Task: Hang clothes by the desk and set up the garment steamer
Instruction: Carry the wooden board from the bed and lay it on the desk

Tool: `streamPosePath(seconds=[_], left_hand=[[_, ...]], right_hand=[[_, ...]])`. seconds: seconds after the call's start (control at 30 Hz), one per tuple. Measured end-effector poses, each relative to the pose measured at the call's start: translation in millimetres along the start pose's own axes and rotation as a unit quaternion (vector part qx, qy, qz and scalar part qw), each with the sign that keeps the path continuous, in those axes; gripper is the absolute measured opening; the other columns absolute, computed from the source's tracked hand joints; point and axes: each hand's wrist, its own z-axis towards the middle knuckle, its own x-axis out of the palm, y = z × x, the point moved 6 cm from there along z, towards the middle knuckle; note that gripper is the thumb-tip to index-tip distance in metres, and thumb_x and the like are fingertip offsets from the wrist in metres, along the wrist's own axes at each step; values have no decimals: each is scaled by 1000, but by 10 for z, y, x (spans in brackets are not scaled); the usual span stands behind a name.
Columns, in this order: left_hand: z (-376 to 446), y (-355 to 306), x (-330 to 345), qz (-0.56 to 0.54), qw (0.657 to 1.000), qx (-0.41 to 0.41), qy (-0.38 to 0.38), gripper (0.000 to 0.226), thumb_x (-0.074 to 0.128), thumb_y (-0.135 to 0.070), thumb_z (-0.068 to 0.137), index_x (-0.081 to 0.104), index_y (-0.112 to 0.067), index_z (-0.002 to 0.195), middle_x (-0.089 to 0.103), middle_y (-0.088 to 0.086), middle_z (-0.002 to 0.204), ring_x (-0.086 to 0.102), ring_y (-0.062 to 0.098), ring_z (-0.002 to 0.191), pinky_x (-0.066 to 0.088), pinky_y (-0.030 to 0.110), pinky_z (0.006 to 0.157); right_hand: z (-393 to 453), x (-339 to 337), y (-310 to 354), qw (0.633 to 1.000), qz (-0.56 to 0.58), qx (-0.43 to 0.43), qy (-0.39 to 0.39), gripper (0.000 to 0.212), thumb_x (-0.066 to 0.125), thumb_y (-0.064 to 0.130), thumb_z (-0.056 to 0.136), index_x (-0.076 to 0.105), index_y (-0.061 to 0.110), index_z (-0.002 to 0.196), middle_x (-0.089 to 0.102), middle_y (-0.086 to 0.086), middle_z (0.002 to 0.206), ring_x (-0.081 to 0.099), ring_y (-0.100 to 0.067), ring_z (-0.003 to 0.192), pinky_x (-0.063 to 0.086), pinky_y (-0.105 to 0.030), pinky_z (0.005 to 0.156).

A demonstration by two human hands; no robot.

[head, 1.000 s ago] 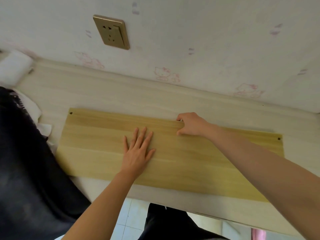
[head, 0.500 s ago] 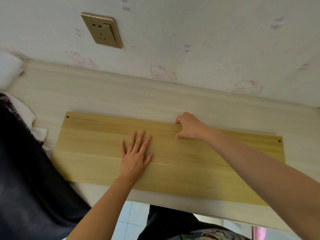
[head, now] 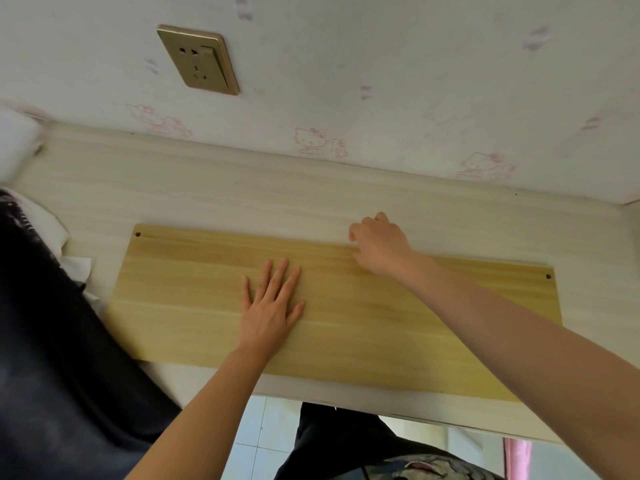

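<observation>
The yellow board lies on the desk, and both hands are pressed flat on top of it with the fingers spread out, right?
Only the left hand lies flat with fingers spread on the yellow board. The head view shows the right hand curled at the board's far edge. The board does lie on the desk.

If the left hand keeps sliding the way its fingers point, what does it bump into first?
The left hand lies flat on the wooden board, fingers pointing toward the wall. It would probably slide off the board's far edge, cross bare desk, and meet the wall first.
</observation>
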Motion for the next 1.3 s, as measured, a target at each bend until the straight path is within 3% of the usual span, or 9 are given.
streamPosePath(seconds=[0.17, 0.3, 0.43, 0.53, 0.8, 0.97, 1.13, 1.3], left_hand=[[-21, 41, -5, -6, 1000, -4, 16, 63, 27, -55, 92, 19, -34, 151, 11, -9, 160, 4, 19, 148, 14, 56, 115], [-174, 193, -1, -2, 999, -43, 28, 65, 22, -59, 90, 14, -38, 151, 9, -10, 160, 2, 22, 148, 11, 60, 114], [-462, 345, 13, 6, 994, -102, 48, 66, 12, -66, 86, -8, -49, 147, -10, -17, 158, -11, 23, 147, 5, 68, 109], [-623, 398, 4, -4, 991, -123, 60, 66, 9, -69, 85, -12, -52, 145, -15, -16, 158, -16, 24, 146, 4, 72, 106], [-622, 395, -35, -10, 991, -110, 74, 65, 3, -70, 83, -14, -54, 143, -22, -18, 156, -21, 24, 145, 2, 73, 105], [-498, 423, -72, -11, 992, -103, 78, 64, 4, -71, 82, -14, -56, 142, -20, -18, 157, -19, 23, 146, 1, 72, 105], [-365, 449, -111, -3, 992, -101, 78, 62, 14, -70, 89, -13, -56, 142, -18, -16, 158, -21, 23, 145, 0, 71, 106], [-325, 472, -115, -8, 992, -101, 74, 61, 22, -65, 91, -12, -57, 142, -17, -17, 158, -21, 22, 145, -1, 70, 107]], right_hand=[[-464, 305, -142, 999, 41, -6, 4, 45, 54, 33, 92, 46, 13, 131, 39, -8, 135, 37, -29, 124, 43, -43, 97], [-941, 731, -298, 999, 21, 27, 9, 62, 49, 44, 93, 28, 22, 147, 20, -4, 155, 16, -31, 142, 25, -50, 113], [-1413, 1126, -397, 996, 33, 88, 8, 65, 43, 56, 90, 24, 34, 148, 13, 0, 159, 10, -40, 144, 17, -70, 106], [-1666, 1295, -398, 993, 29, 116, 9, 67, 28, 65, 89, 15, 39, 149, 10, -1, 160, 9, -41, 143, 17, -75, 100], [-1784, 1376, -394, 988, 29, 149, 4, 69, 14, 71, 86, 11, 41, 149, 11, -2, 160, 10, -40, 144, 20, -77, 96], [-1723, 1370, -389, 986, 31, 161, -5, 69, 20, 70, 85, 21, 40, 147, 22, -4, 157, 19, -41, 141, 27, -77, 90], [-1638, 1320, -401, 985, 32, 171, -18, 70, 13, 73, 84, 6, 45, 147, 9, 1, 160, 7, -38, 144, 22, -76, 96], [-1609, 1279, -505, 978, 43, 201, -27, 73, 20, 76, 84, -5, 47, 147, -17, 1, 159, -15, -41, 142, 12, -75, 101]])
